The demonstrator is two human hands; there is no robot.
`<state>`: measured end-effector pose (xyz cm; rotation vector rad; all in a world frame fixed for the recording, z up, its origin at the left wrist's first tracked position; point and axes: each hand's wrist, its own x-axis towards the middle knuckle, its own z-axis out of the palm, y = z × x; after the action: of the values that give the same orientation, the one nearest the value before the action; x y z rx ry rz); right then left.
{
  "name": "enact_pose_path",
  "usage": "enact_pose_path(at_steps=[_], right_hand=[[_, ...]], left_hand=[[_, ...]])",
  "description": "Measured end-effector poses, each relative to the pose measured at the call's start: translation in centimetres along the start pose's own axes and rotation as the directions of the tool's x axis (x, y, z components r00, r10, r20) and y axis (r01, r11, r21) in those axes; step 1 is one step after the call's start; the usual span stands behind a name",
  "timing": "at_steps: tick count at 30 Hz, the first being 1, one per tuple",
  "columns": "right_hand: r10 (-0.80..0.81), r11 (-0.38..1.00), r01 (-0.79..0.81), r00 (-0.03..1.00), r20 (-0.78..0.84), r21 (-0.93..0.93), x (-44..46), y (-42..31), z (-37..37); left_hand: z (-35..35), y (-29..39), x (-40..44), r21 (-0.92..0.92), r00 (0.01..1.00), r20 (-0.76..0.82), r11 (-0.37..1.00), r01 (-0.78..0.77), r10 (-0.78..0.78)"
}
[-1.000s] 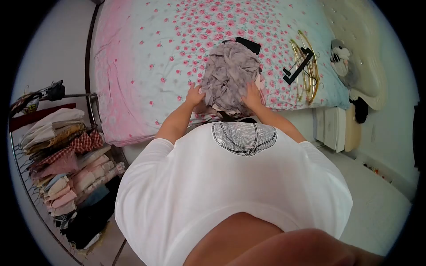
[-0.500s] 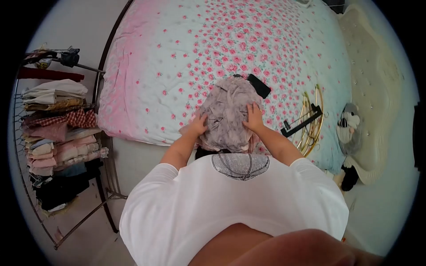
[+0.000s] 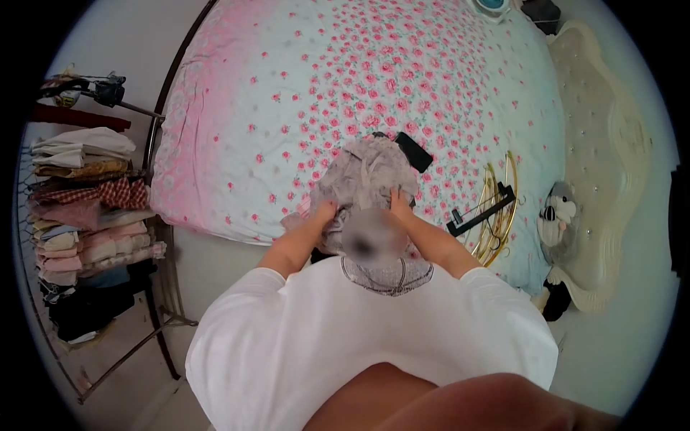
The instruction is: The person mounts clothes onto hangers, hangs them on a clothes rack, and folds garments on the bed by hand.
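A crumpled grey patterned cloth [image 3: 366, 169] lies bunched near the front edge of the flowered bed. My left hand [image 3: 325, 210] is at its left side, with fingers curled into the fabric. At the right side, my right hand [image 3: 399, 205] has its fingers pressed together on the cloth. A pale pink bit of fabric shows beside my left wrist. Just past the cloth's upper right lies a black phone-like object [image 3: 414, 151]. A blurred round patch covers the lower part of the cloth between my forearms and hides what is there.
Gold hangers [image 3: 511, 208] and a black hanger [image 3: 481, 211] lie on the bed at the right. A grey stuffed toy [image 3: 558, 215] sits by the cream headboard [image 3: 600, 136]. Folded and hung clothes [image 3: 90, 194] fill a metal rack at the left.
The view has tilted, so the bed and rack appear lower than a second ago. My fingers, spread on the cloth half a second ago, have drawn together at its sides.
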<state>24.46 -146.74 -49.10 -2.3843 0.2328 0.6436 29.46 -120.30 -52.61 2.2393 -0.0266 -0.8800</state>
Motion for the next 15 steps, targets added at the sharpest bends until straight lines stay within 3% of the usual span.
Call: enact_pose_path(at_steps=[2,4,5,6,7,9,10,12,15], right_hand=[[-0.126,0.992,0.119,0.976,-0.176,-0.05,-0.5,0.4,1.0],[-0.235,0.964,0.209,0.959,-0.16,-0.166,-1.1,-0.9,0.3],[-0.279,0.926,0.195,0.93,-0.239,-0.324,-2.1,-2.4,-0.3],[-0.334,0.867,0.164,0.892,-0.305,-0.47,-3.3,-4.3,-0.4],[-0.295,0.95,0.196,0.823,-0.486,-0.243,-3.9,-5.5,0.2],[-0.077,0.919,0.346,0.627,-0.775,0.189,-4.7,-7.2,0.7],[-0.01,0.831,0.397,0.71,-0.704,0.389,-5.0,-7.6,0.6],[0.044,0.604,0.301,0.912,-0.409,0.738,-6.0,-8.6,0.1],[0.048,0.443,0.246,0.954,-0.297,0.862,-7.6,-9.1,-2.2]], left_hand=[[0.0,2.6,-0.2,-0.002,0.995,-0.038,0.996,-0.092,0.092],[-1.4,9.8,-3.5,-0.362,1.0,0.025,0.932,0.0,0.01],[-2.2,13.5,-5.3,-0.521,0.998,0.057,0.852,0.057,-0.032],[-2.1,15.3,-5.2,-0.505,0.989,0.144,0.863,0.038,0.041],[-0.7,15.7,-4.4,-0.62,0.941,0.067,0.753,-0.221,0.332],[-0.5,19.3,-6.3,-0.656,0.926,0.198,0.745,-0.118,0.321],[-0.5,20.7,-8.1,-0.706,0.92,0.199,0.701,-0.105,0.338],[-1.0,23.0,-10.5,-0.795,0.906,0.177,0.598,-0.099,0.385],[-2.6,22.6,-11.2,-0.785,0.861,0.235,0.611,-0.105,0.451]])
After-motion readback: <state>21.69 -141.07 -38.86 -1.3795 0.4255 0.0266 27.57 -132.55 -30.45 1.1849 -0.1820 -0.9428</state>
